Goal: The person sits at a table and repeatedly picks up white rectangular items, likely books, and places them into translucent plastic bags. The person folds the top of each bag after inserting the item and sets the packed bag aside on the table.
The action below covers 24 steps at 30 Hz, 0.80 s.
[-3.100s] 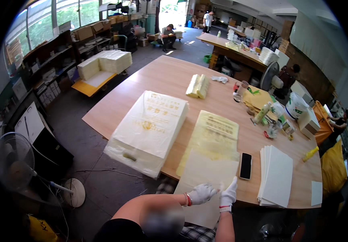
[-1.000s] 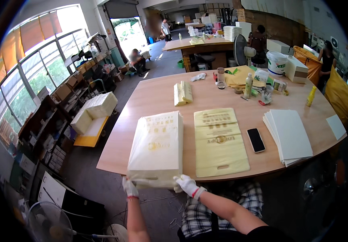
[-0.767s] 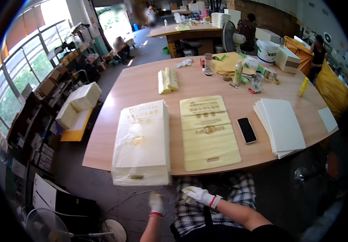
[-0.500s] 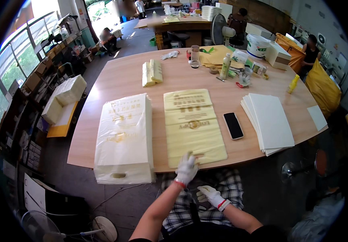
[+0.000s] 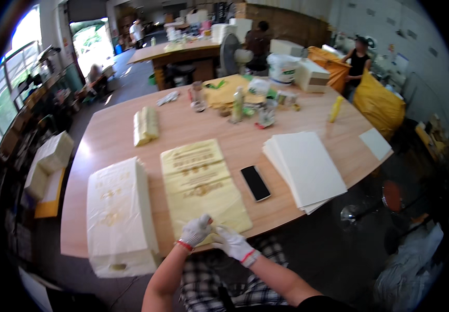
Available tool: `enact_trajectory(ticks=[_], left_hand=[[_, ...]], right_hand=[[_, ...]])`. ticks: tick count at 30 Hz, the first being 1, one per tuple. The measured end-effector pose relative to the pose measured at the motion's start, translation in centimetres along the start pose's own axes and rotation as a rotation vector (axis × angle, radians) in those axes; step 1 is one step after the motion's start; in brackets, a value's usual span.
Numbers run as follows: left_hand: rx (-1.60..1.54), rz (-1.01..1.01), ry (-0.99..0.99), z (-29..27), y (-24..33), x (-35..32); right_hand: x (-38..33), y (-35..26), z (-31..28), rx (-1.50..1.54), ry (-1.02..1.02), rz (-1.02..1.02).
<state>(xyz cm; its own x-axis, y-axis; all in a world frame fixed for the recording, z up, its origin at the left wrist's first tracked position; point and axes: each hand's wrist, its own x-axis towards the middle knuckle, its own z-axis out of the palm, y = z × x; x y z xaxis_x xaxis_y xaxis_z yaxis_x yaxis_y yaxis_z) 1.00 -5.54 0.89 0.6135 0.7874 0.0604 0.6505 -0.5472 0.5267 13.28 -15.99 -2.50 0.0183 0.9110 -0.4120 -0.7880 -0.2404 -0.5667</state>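
The flat yellow plastic bag with gold print (image 5: 202, 187) lies lengthwise on the long light-wood table (image 5: 193, 125), its near end at the table's front edge, right in front of the person. In the head view, both hands in white knit gloves with red cuffs meet at that near end. The left hand (image 5: 196, 230) rests on the bag's lower edge with its fingers curled down onto the plastic; whether they pinch the sheet or only press on it cannot be told. The right hand (image 5: 233, 243) sits just beside it, at the bag's near right corner, fingers stretched toward the left hand and touching the bag's edge; a firm grip does not show here either.

Just left of the bag stands a thick stack of pale cream bags wrapped in clear film (image 5: 118, 216), overhanging the table's front edge. Just right of the bag lies a black smartphone (image 5: 255, 183), face up, and beyond it a stack of white flat sheets (image 5: 307, 169), with a smaller single white sheet (image 5: 375, 143) near the right corner. Farther back on the table lies a small folded bundle of pale yellow bags (image 5: 146, 125), and behind the middle a cluster of bottles and small containers (image 5: 245, 101) beside a white bucket (image 5: 283, 67) and a white box (image 5: 313, 75). Other people sit or stand at the far end of the room, well apart from the table's front.
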Motion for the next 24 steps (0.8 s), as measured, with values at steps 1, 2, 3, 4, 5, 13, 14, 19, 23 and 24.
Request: enact_trajectory(ticks=[1, 2, 3, 4, 5, 13, 14, 19, 23, 24], left_hand=[[0.038, 0.007, 0.006, 0.5, -0.2, 0.4], [-0.132, 0.038, 0.085, 1.1, -1.2, 0.9], [-0.300, 0.063, 0.161, 1.7, -2.4, 1.6], [-0.466, 0.080, 0.239, 1.7, -3.7, 2.4], [-0.791, -0.039, 0.293, 0.7, -4.4, 3.2], [-1.171, -0.387, 0.242, -3.2, -0.9, 4.3], [-1.127, -0.357, 0.184, -2.8, -0.8, 4.0], [-0.879, -0.219, 0.106, -7.5, 5.8, 2.1], [-0.609, -0.019, 0.176, -7.3, 5.4, 0.9], [-0.534, -0.016, 0.197, -7.1, 5.2, 0.5]], right_hand=[[1.9, -0.4, 0.3, 0.048, -0.048, -0.055], [3.3, -0.5, 0.2, 0.073, -0.024, -0.046], [4.1, -0.7, 0.0, 0.101, -0.005, -0.031], [3.9, -1.5, 0.2, 0.023, 0.008, -0.037], [3.7, -2.0, -0.5, -0.130, 0.011, -0.077], [-2.2, -5.2, 1.0, -1.389, 0.297, -1.290], [-1.3, -5.0, 1.8, -1.322, 0.111, -1.317], [6.1, -0.3, 2.0, -1.701, 0.163, -0.784], [3.0, -1.4, 1.3, -1.717, -0.027, -0.679], [2.0, -1.6, 0.7, -1.506, -0.121, -0.663]])
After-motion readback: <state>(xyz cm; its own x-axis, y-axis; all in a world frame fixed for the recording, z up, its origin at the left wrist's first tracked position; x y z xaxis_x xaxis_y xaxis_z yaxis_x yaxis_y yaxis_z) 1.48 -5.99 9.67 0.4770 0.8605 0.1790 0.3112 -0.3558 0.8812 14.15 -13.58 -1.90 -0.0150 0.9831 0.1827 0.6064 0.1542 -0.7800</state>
